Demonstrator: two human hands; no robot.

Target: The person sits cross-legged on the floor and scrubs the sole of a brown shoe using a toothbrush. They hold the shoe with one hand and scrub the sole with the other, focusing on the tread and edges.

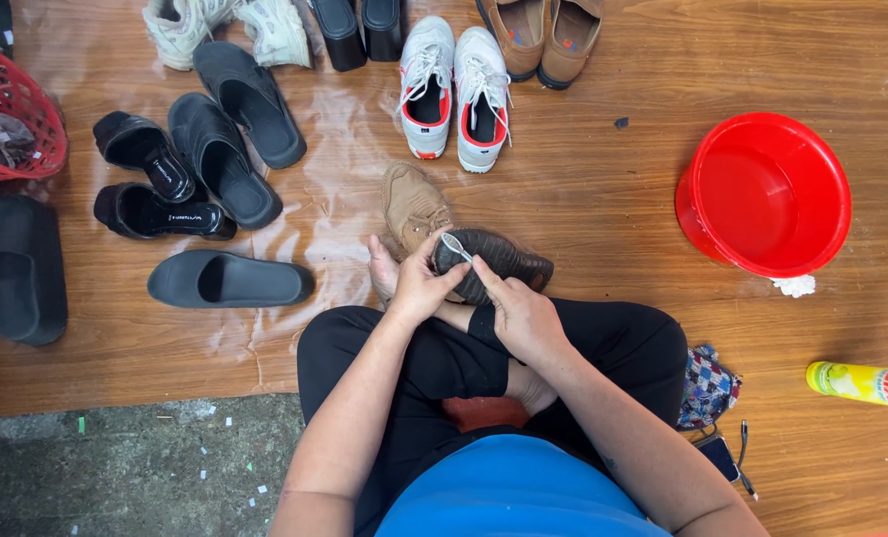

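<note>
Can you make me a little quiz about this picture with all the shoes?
1. True or false: the red basin stands on the wooden floor.
2. What do the left hand and right hand hold between them?
3. Which pair lies nearest the brown shoe: (a) white sneakers, (b) tan loafers?

Key: 1 true. 2 a dark shoe, with a small brush-like tool on it. 3 a.
</note>
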